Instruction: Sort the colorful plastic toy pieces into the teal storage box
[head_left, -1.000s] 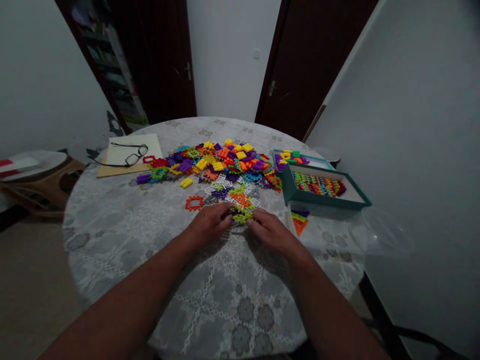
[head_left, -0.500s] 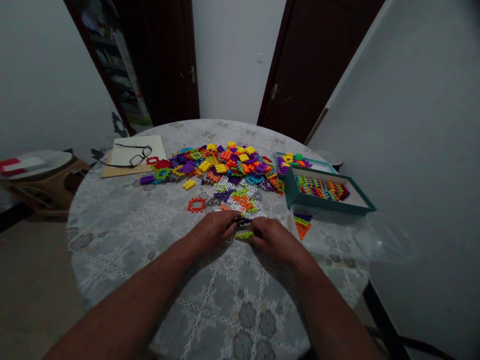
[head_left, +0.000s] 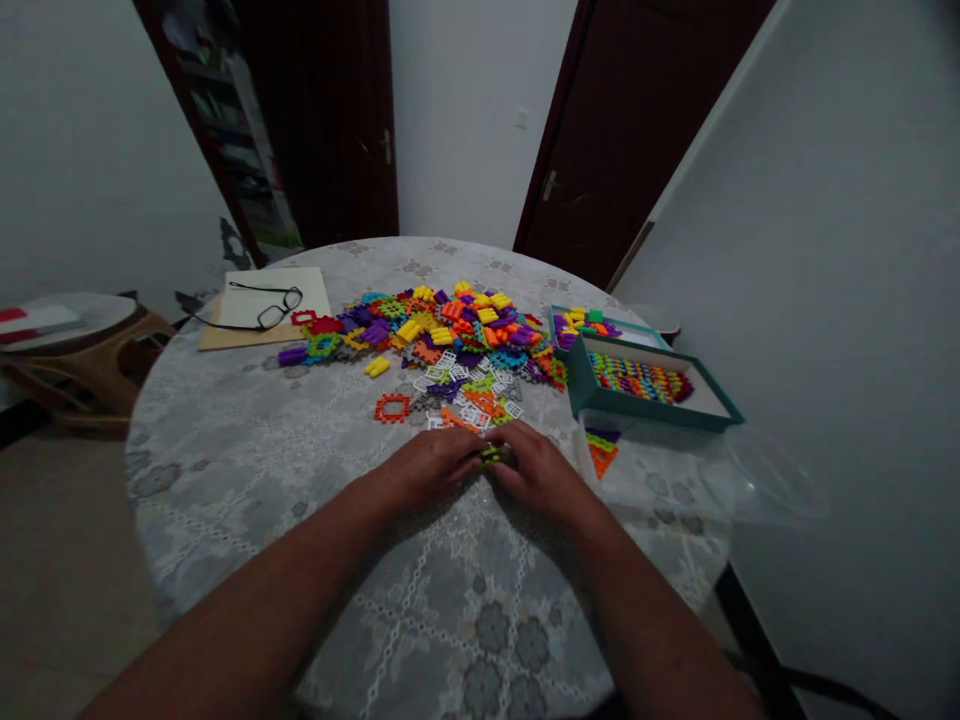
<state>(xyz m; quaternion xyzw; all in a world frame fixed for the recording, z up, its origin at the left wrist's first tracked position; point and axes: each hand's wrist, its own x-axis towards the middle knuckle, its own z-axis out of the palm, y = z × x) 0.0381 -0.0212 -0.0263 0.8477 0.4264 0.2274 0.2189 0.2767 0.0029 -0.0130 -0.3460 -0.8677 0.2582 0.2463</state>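
Close together near the table's middle, my left hand [head_left: 433,462] and my right hand [head_left: 538,467] are both closed on small plastic building pieces [head_left: 490,456], green and dark purple. The fingers cover most of these pieces, so their full shape is hidden. Just beyond my fingers lie loose flat pieces in white, orange, green and purple, among them an orange lattice piece [head_left: 487,402]. A red square frame piece [head_left: 391,408] rests to the left of them. Right of my right hand, a stack of triangle pieces [head_left: 602,455] sits in a clear plastic container.
Behind my hands spreads a heap of colourful building pieces [head_left: 442,325]. At the right stands a teal box [head_left: 652,408] with rows of pieces, its lid [head_left: 637,335] behind it holding more. Eyeglasses [head_left: 271,315] lie on a paper folder [head_left: 311,290] at the left.
My hands have come closer together, and the green piece from my right hand now meets the dark purple one between my fingers. The heap and boxes stay as they were.
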